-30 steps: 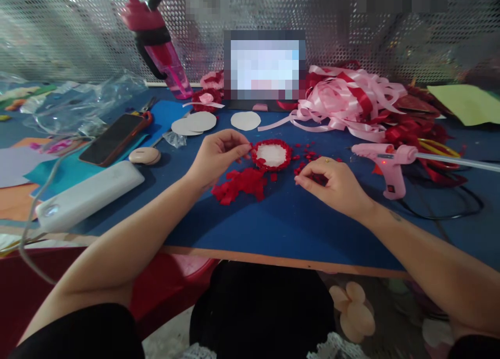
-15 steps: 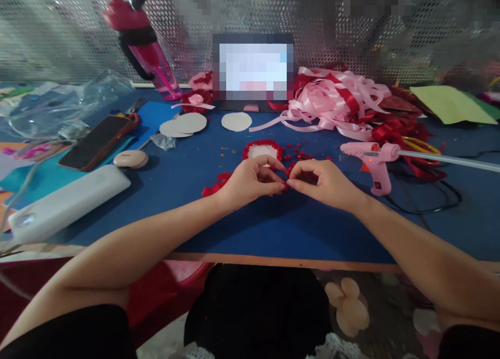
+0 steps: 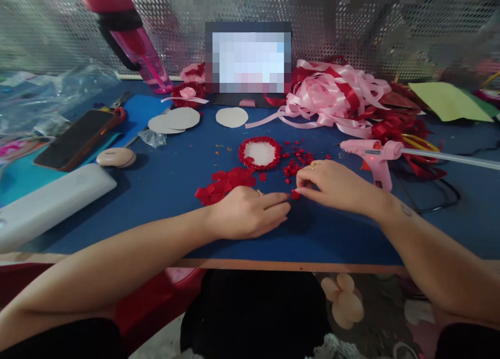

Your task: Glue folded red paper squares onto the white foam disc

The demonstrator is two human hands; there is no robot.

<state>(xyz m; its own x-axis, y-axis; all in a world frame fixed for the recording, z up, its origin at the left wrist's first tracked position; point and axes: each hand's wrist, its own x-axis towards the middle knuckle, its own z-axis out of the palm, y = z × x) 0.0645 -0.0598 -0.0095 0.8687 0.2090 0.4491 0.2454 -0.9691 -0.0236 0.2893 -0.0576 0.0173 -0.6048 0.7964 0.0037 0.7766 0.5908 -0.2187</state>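
My right hand (image 3: 326, 184) has its thumb and finger pinched on a small red ribbon square (image 3: 295, 194) just over the table. Close by on the left, my left hand (image 3: 253, 213) has its fingers closed together, palm down; whether anything is under the fingertips is hidden. A white disc (image 3: 260, 153) ringed with red folded ribbon pieces lies beyond the hands. Flat red ribbon squares (image 3: 226, 184) form a loose pile behind my left hand. Small folded red pieces (image 3: 302, 158) are scattered between the disc and my right hand.
A pink glue gun (image 3: 375, 156) lies right, its light on. Pink and red ribbon (image 3: 332, 98) heaps up behind it. White discs (image 3: 175, 119), a phone (image 3: 76, 137), a white elongated device (image 3: 58, 205) and a leaning pink bottle (image 3: 136, 46) occupy the left. A blurred screen (image 3: 248, 57) stands at the back.
My left hand has moved nearer to me and away from my right hand, uncovering the ringed disc and more of the red squares. The right hand has shifted slightly right.
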